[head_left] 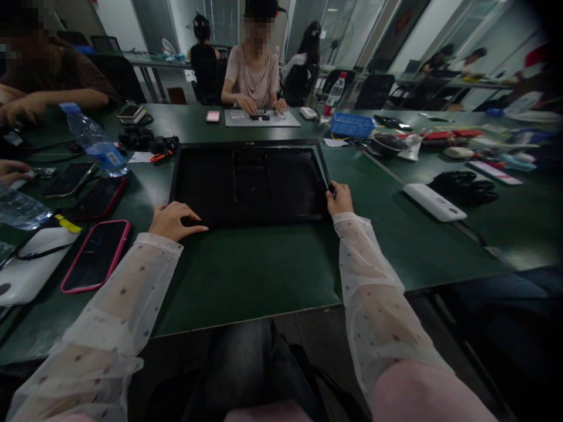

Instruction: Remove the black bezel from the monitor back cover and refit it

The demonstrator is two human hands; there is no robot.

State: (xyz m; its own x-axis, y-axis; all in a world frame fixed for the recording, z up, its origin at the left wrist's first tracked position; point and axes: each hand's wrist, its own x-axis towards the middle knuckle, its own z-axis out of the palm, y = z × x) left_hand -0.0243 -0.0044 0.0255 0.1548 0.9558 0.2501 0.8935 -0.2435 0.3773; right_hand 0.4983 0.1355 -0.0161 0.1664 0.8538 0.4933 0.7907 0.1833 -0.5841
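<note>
A black monitor casing (206,181), with a wide rim and a recessed bracket in its middle, lies on the green table before me. My left hand (173,221) covers its near left corner, with thumb and forefinger pinching the near edge. On the right side, my right hand (341,199) has its fingers closed around the rim close to the near right corner. Both forearms wear sheer white sleeves with small stars. The fingertips behind the rim are partly hidden.
Left of me lie a pink-cased phone (97,255), a white device (37,264) and a water bottle (94,140). Across the table a person handles small parts on a grey mat (285,119). Rightward are a blue basket (352,125), a white device (433,202) and black gloves (461,186).
</note>
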